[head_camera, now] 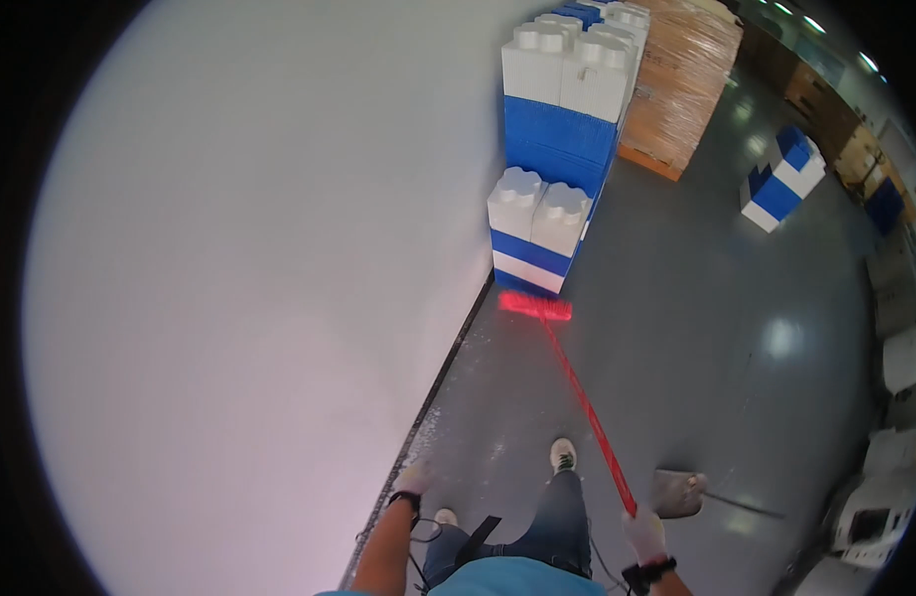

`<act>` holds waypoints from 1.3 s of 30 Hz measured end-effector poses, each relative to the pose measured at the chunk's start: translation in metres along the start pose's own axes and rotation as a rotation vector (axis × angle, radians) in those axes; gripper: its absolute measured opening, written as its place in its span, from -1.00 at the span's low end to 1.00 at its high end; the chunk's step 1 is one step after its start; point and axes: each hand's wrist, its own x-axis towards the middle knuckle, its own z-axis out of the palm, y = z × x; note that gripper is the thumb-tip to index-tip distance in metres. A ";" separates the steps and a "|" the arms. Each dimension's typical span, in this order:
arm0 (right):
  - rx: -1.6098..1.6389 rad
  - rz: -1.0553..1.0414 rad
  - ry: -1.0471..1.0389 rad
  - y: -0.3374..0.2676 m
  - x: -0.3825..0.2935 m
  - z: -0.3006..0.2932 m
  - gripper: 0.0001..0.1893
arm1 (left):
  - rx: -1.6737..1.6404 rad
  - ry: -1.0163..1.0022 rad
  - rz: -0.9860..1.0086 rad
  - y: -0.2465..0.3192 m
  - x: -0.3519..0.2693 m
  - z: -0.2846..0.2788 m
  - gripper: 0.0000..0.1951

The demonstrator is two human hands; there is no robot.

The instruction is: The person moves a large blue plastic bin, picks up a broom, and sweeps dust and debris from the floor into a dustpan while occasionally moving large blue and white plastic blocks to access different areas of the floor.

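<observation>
My right hand (644,534), in a white glove, grips the end of a red broom handle (590,411). The handle slants forward to a red broom head (535,305), slightly blurred, on the floor just in front of a stack of blue and white foam-like blocks (528,253). My left hand (415,477), also gloved, hangs beside the white wall; its fingers are blurred. Pale crumbs (426,432) lie along the black strip at the wall's base (446,365). A dustpan (677,493) with a long thin handle rests on the floor to my right.
The white wall (242,298) runs along my left. Behind the blocks stands a stretch-wrapped pallet load (674,82). A smaller blue and white block stack (782,182) stands on the grey floor (674,328) at right. White equipment or boxes (878,506) line the right rim.
</observation>
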 end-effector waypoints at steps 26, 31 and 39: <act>0.036 -0.278 0.102 0.076 -0.198 0.337 -0.52 | -0.677 -0.137 -0.375 -0.438 -0.354 0.088 -0.65; 0.056 0.124 -0.232 0.183 -0.371 0.316 -0.59 | -0.555 -0.102 -0.385 -0.401 -0.384 0.109 -0.65; 0.108 0.222 -0.308 0.284 -0.453 0.283 -0.60 | -0.374 -0.317 -0.305 -0.453 -0.457 0.197 -0.57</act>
